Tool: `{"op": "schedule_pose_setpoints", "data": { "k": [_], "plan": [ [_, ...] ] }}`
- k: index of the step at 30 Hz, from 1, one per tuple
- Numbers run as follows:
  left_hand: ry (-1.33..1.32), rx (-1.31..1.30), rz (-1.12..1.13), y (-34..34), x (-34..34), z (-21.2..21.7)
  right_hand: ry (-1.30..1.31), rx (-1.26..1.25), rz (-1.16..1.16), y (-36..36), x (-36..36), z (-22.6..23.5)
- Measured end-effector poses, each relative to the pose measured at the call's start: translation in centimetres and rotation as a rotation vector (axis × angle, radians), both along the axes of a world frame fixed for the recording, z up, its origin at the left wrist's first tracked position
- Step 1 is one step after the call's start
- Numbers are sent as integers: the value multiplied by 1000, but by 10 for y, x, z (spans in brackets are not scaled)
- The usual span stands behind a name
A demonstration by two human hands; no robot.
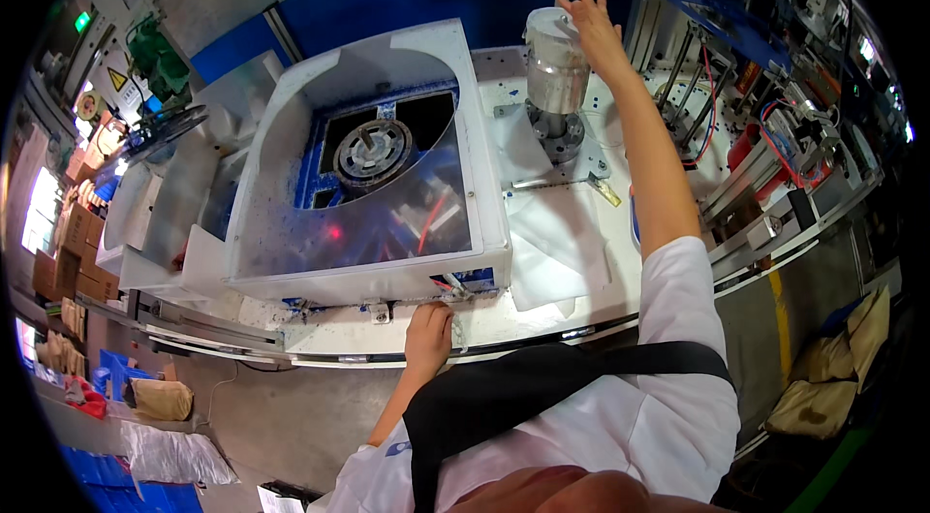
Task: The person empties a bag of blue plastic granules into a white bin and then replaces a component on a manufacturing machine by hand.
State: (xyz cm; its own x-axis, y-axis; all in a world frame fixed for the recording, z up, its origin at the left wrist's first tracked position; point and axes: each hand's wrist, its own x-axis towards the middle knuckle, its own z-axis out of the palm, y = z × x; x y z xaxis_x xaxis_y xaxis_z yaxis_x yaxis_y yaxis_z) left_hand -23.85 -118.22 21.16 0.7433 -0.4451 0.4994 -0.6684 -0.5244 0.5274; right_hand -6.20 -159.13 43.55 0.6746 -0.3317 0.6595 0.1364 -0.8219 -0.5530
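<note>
My right hand (593, 27) reaches far forward and rests against the top of a tall metal cylinder with a clear cap (555, 62), which stands on a round steel flange (556, 130). My left hand (429, 334) is curled at the near edge of the white work table (542, 310), just below a big white machine housing (373, 164); whether it grips anything is unclear. Inside the housing, behind a clear window, sits a round grey metal hub (374, 151) on a blue base.
White cloth sheets (557, 247) lie on the table right of the housing. A rack with red wires and metal parts (775, 125) stands at right. Brown sacks (833, 368) and blue crates (116, 377) sit on the floor. A fan (160, 125) stands at left.
</note>
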Motion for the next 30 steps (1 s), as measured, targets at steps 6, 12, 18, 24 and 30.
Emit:
{"op": "schedule_pose_setpoints", "data": {
  "k": [6, 12, 18, 24, 30],
  "plan": [
    [-20, -25, 5, -3, -2, 2, 32, -460, -122, 18, -8, -18],
    [-18, -27, -8, -2, 0, 1, 25, -386, -37, 13, -6, -12],
    [-36, -18, -9, -2, 0, 2, -50, -358, -33, 17, -12, -22],
    [-42, -23, -10, -1, 0, 0, -96, -367, 31, 12, -14, -27],
    [-44, -42, -8, -1, 0, 0, -523, 392, -23, 0, -40, -47]
  ]
}}
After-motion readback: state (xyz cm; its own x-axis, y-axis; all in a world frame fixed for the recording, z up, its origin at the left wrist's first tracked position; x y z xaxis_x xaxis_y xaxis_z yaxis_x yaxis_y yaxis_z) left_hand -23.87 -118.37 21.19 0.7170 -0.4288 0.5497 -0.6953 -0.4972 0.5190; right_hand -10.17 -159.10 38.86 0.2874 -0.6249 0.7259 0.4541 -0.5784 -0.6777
